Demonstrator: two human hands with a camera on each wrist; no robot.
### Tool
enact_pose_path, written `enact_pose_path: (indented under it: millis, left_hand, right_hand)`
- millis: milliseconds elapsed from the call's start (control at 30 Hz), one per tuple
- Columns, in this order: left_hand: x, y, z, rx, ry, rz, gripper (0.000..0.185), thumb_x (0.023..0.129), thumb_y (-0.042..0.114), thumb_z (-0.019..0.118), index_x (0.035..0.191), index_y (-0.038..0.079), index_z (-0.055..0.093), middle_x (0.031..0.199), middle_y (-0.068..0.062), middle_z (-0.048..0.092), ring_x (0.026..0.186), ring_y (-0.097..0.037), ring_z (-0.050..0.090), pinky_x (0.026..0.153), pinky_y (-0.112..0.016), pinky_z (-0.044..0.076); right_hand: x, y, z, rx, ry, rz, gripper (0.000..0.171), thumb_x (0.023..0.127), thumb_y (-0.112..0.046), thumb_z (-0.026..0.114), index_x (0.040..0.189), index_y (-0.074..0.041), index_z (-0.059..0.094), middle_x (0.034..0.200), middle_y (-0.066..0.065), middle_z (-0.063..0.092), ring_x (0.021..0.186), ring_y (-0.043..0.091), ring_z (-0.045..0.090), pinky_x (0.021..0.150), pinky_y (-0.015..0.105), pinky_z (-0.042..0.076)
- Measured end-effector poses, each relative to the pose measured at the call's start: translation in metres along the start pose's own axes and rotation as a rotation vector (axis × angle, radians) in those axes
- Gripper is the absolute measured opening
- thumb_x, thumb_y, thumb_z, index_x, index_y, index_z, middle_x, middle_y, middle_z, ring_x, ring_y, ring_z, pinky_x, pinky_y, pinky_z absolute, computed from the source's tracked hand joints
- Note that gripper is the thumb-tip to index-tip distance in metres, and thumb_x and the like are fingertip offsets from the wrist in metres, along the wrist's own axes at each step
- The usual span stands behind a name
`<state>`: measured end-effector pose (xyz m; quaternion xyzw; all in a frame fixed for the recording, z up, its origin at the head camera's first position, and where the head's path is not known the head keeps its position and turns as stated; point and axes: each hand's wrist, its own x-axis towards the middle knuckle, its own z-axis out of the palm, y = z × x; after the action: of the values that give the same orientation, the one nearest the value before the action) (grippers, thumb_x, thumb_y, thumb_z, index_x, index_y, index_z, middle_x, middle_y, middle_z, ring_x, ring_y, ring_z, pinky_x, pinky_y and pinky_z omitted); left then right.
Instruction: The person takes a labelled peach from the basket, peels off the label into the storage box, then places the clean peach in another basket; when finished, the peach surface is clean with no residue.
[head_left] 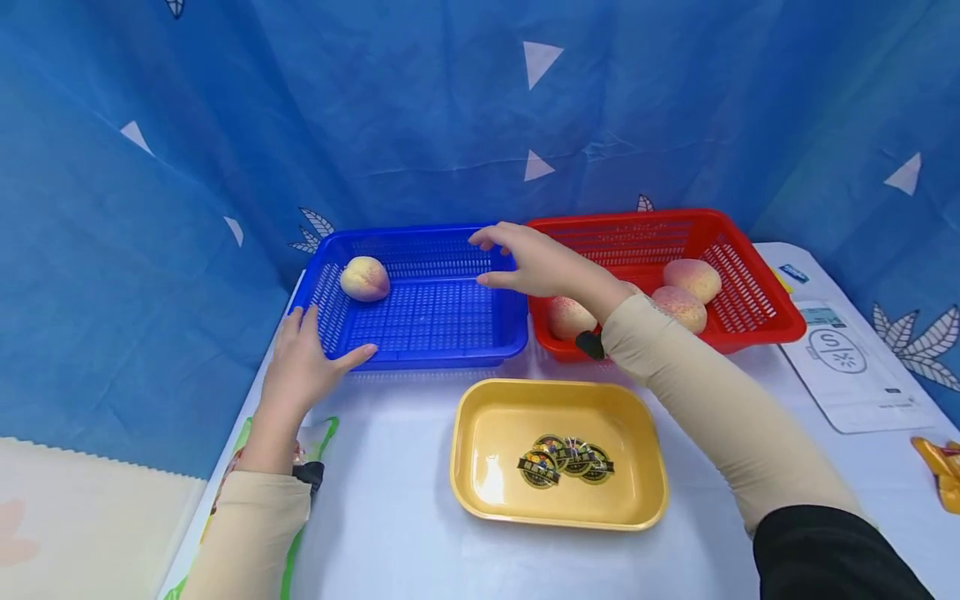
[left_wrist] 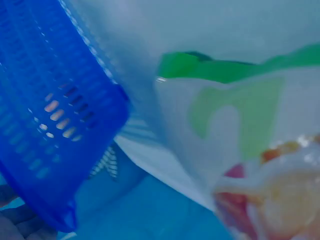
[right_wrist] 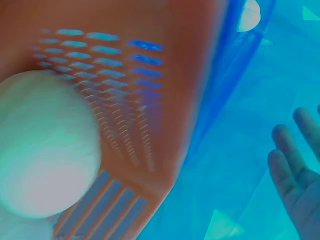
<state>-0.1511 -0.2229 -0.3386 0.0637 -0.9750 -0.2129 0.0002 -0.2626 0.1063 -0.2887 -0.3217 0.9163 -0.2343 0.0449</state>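
My left hand is by the near left corner of the blue basket, thumb and fingers spread, gripping nothing. In the left wrist view its fingers show beside the blue basket's wall. Above the side where the two baskets meet, my right hand hovers with fingers apart and nothing in it. One peach lies in the blue basket's far left corner. Several peaches lie in the red basket, partly hidden by my right forearm. A large peach shows in the right wrist view.
A gold tray with several round black stickers stands in front of the baskets. A green-edged snack bag lies under my left forearm. At the right are a white packet and an orange wrapper. Blue cloth hangs behind.
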Motion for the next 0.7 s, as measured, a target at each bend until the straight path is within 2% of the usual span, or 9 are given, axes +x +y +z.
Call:
enact_pose_path:
  millis: [233,333,467,700]
  left_hand:
    - [0.007,-0.011,-0.007,0.022,-0.064,-0.131,0.143,0.068,0.087,0.061,0.156,-0.004,-0.007,0.160,-0.035,-0.013,0.146,-0.057,-0.006,0.105,-0.079,0.019]
    - [0.007,-0.014,-0.012,0.021,-0.105,-0.167,0.147,0.066,0.088,0.061,0.155,-0.004,-0.012,0.158,-0.037,-0.014,0.144,-0.061,-0.003,0.104,-0.080,0.021]
    - [0.008,-0.015,-0.013,0.006,-0.160,-0.193,0.149,0.066,0.087,0.061,0.153,-0.003,-0.019,0.157,-0.039,-0.013,0.141,-0.065,0.005,0.105,-0.078,0.024]
    - [0.008,-0.011,-0.011,0.016,-0.176,-0.208,0.149,0.066,0.088,0.061,0.153,-0.004,-0.018,0.158,-0.040,-0.009,0.141,-0.065,0.007,0.105,-0.077,0.025]
  right_hand:
    - [0.041,-0.022,0.004,-0.013,-0.058,0.006,0.061,0.093,-0.044,0.066,0.146,-0.025,0.044,0.140,0.002,0.053,0.133,0.023,0.049,0.110,0.046,0.046]
    - [0.057,-0.031,0.009,-0.021,-0.079,-0.008,0.061,0.093,-0.045,0.065,0.146,-0.025,0.044,0.142,0.003,0.053,0.136,0.024,0.048,0.112,0.046,0.045]
    - [0.076,-0.040,0.020,-0.049,-0.112,-0.034,0.061,0.094,-0.045,0.064,0.147,-0.025,0.043,0.143,0.002,0.053,0.137,0.022,0.047,0.114,0.042,0.043]
    - [0.109,-0.053,0.041,-0.153,-0.180,-0.077,0.060,0.096,-0.041,0.064,0.149,-0.024,0.042,0.147,0.003,0.049,0.137,0.020,0.048,0.115,0.038,0.042]
